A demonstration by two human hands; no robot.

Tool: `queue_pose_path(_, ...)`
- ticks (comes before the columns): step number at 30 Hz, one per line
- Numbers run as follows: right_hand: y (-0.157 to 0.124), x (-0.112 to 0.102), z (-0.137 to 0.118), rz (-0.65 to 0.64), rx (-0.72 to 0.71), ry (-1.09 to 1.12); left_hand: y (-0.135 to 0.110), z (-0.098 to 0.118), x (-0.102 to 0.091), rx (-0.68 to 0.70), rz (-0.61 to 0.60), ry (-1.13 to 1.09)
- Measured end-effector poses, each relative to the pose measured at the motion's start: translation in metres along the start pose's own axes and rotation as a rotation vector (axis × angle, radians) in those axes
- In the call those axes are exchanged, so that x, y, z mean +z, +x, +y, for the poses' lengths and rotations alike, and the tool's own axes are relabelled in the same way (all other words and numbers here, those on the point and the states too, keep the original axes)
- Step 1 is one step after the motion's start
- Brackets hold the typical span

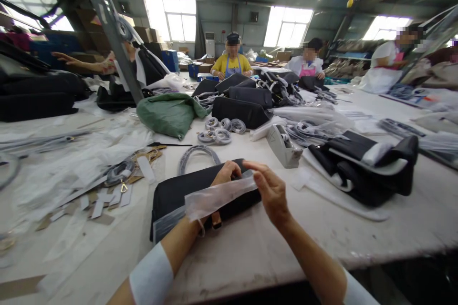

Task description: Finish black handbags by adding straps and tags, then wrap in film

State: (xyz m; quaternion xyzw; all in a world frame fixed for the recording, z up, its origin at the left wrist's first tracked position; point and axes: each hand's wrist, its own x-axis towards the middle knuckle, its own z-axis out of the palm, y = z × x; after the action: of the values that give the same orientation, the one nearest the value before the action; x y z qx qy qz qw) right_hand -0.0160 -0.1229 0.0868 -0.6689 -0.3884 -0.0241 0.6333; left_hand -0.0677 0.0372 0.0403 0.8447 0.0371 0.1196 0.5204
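A black bag lies flat on the worktable right in front of me. My left hand is curled over its top edge, fingers closed on a strip of clear plastic wrap that runs across my forearm. My right hand hovers just right of it, fingers bent, thumb and fingertips touching the far end of the same strip. A brown strap piece pokes out under the wrap.
A tape dispenser stands beyond my hands. A grey strap loop, coiled straps, a green sack and more black bags surround it. Paper scraps litter the left. Other people work at the far side.
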Motion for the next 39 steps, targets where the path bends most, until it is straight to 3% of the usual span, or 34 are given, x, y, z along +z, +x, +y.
queue_pose_path(2, 0.013, -0.021, 0.017, 0.201, 0.154, -0.166, 0.010, 0.002, -0.004, 0.065, 0.033, 0.000)
queue_pose_path(3, 0.018, -0.029, 0.027, 0.199, 0.236, -0.222, 0.012, 0.002, -0.005, 0.104, 0.040, -0.001)
queue_pose_path(7, 0.020, -0.035, 0.060, -0.044, 0.476, -0.184, 0.007, 0.008, -0.003, 0.179, 0.125, 0.024)
queue_pose_path(10, 0.012, -0.026, 0.066, -0.050, 0.458, -0.110, 0.000, 0.015, -0.001, 0.181, 0.206, 0.054)
queue_pose_path(14, 0.007, -0.017, 0.064, -0.063, 0.409, -0.105, -0.005, 0.022, -0.002, 0.168, 0.194, 0.030)
queue_pose_path(21, 0.003, -0.019, 0.067, -0.043, 0.418, -0.127, -0.013, 0.027, -0.008, 0.002, -0.018, -0.168)
queue_pose_path(26, 0.003, -0.021, 0.066, -0.085, 0.444, -0.102, -0.022, 0.050, -0.010, -0.089, -0.215, 0.230)
queue_pose_path(31, 0.006, -0.022, 0.069, -0.105, 0.492, -0.073, -0.027, 0.069, -0.001, -0.195, -0.310, 0.564)
queue_pose_path(35, 0.009, -0.026, 0.070, -0.157, 0.549, -0.053, -0.027, 0.065, 0.003, -0.238, -0.283, 0.526)
queue_pose_path(39, 0.017, -0.028, 0.072, -0.206, 0.594, 0.022, -0.034, 0.047, -0.014, -0.183, -0.194, 0.327)
